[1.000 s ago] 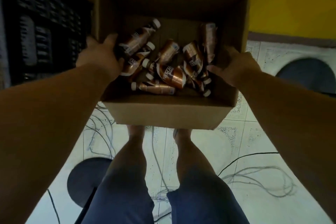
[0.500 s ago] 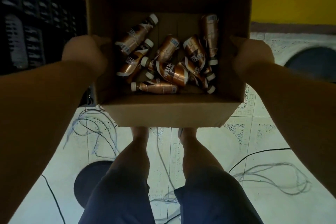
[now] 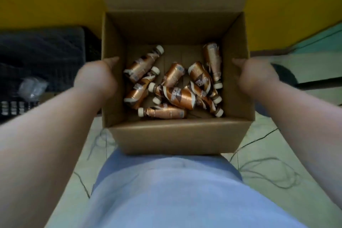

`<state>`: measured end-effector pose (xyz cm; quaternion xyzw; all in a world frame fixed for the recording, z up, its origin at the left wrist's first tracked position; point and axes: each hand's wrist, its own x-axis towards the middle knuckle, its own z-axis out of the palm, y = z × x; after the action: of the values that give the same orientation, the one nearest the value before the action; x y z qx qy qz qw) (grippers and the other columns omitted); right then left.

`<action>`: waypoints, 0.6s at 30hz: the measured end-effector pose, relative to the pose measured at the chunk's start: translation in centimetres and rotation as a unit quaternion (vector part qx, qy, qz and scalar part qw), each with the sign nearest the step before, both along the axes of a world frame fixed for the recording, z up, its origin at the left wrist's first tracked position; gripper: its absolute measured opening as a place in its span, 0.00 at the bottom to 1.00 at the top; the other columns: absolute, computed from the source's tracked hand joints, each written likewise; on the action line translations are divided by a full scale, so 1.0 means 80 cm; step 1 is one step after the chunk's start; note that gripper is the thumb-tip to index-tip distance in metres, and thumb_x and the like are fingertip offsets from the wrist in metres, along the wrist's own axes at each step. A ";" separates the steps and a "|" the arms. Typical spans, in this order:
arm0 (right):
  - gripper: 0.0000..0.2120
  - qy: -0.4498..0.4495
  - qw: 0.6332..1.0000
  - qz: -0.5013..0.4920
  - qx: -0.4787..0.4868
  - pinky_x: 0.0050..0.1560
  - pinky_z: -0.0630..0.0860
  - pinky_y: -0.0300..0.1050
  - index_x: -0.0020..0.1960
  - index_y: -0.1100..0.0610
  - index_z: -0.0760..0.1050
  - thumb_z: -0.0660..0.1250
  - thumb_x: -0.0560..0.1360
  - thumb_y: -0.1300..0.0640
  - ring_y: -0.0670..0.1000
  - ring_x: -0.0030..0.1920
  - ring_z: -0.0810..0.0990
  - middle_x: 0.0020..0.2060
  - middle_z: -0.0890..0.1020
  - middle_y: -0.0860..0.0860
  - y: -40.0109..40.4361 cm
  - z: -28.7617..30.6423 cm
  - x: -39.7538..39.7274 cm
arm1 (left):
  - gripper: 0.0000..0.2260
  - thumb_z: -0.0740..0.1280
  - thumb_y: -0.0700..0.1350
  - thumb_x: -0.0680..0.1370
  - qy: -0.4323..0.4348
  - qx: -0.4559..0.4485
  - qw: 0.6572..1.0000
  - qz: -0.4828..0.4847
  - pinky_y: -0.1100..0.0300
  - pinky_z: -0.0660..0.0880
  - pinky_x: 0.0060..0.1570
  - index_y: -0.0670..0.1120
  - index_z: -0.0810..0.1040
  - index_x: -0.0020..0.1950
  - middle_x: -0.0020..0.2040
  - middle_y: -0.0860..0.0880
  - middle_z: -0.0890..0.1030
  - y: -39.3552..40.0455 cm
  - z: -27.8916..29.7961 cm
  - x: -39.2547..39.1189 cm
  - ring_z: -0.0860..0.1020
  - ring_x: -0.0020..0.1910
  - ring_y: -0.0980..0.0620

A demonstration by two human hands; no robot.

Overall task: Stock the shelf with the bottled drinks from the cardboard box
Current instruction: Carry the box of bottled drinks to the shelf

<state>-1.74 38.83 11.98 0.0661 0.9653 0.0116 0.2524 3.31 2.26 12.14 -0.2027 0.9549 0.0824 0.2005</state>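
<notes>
An open cardboard box (image 3: 177,139) is held up in front of my body, its far flap standing upright. Several copper-brown bottled drinks (image 3: 174,94) with white caps lie jumbled on its bottom. My left hand (image 3: 96,77) grips the box's left wall at the rim, fingers over the edge. On the opposite wall my right hand (image 3: 257,76) holds the rim the same way. Neither hand touches a bottle.
A dark shelf unit or crate stack (image 3: 42,57) stands at the left, with a crumpled clear bag (image 3: 31,87) on it. A yellow wall (image 3: 296,5) is behind. Loose cables (image 3: 268,174) lie on the tiled floor; a dark round object (image 3: 285,77) sits at the right.
The box has come up off the floor toward my body. My view has tilted up, so my legs are hidden behind my shirt and more wall shows. Both hands keep their grip on the side walls.
</notes>
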 end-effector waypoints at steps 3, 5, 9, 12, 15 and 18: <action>0.30 0.033 0.998 -0.054 0.020 0.39 0.77 0.46 0.75 0.40 0.62 0.65 0.77 0.60 0.58 0.52 0.81 0.62 0.78 0.57 0.011 0.051 0.034 | 0.31 0.66 0.40 0.76 0.022 0.027 0.999 -0.018 0.50 0.82 0.41 0.62 0.62 0.73 0.64 0.43 0.76 0.012 0.046 0.004 0.80 0.51 0.44; 0.31 0.046 0.994 -0.097 0.032 0.38 0.79 0.46 0.74 0.38 0.62 0.64 0.77 0.61 0.58 0.52 0.81 0.62 0.78 0.56 0.018 0.079 0.061 | 0.32 0.66 0.38 0.75 0.023 0.036 0.998 -0.045 0.54 0.81 0.32 0.62 0.61 0.73 0.64 0.43 0.76 0.017 0.069 0.000 0.81 0.45 0.47; 0.31 0.063 0.983 -0.171 0.025 0.33 0.72 0.42 0.73 0.37 0.62 0.62 0.76 0.61 0.58 0.54 0.81 0.62 0.79 0.54 0.030 0.109 0.131 | 0.33 0.63 0.36 0.75 0.022 0.033 0.988 -0.147 0.58 0.78 0.26 0.63 0.61 0.73 0.64 0.44 0.78 0.026 0.106 -0.009 0.80 0.44 0.47; 0.28 0.070 0.971 -0.228 0.017 0.34 0.72 0.42 0.73 0.38 0.64 0.63 0.77 0.58 0.58 0.54 0.81 0.60 0.81 0.54 0.035 0.120 0.194 | 0.33 0.62 0.36 0.75 0.026 0.022 0.975 -0.221 0.60 0.74 0.24 0.63 0.61 0.74 0.63 0.44 0.78 0.045 0.135 -0.014 0.80 0.45 0.46; 0.28 0.064 0.955 -0.290 -0.005 0.47 0.78 0.46 0.73 0.38 0.65 0.63 0.76 0.57 0.59 0.57 0.80 0.62 0.79 0.54 0.054 0.127 0.259 | 0.34 0.61 0.35 0.74 0.021 0.016 0.954 -0.300 0.59 0.75 0.29 0.62 0.61 0.74 0.64 0.45 0.78 0.089 0.157 -0.011 0.80 0.52 0.44; 0.28 0.045 0.936 -0.350 -0.012 0.52 0.76 0.44 0.72 0.39 0.66 0.64 0.75 0.57 0.58 0.59 0.79 0.63 0.79 0.54 0.087 0.135 0.327 | 0.35 0.60 0.33 0.73 0.017 0.005 0.925 -0.378 0.54 0.80 0.40 0.61 0.60 0.75 0.65 0.44 0.77 0.155 0.176 0.002 0.79 0.57 0.43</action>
<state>24.42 45.79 22.81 0.3970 0.8915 -0.0917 0.1980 3.49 14.65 26.21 0.1761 0.9635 0.0083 0.2015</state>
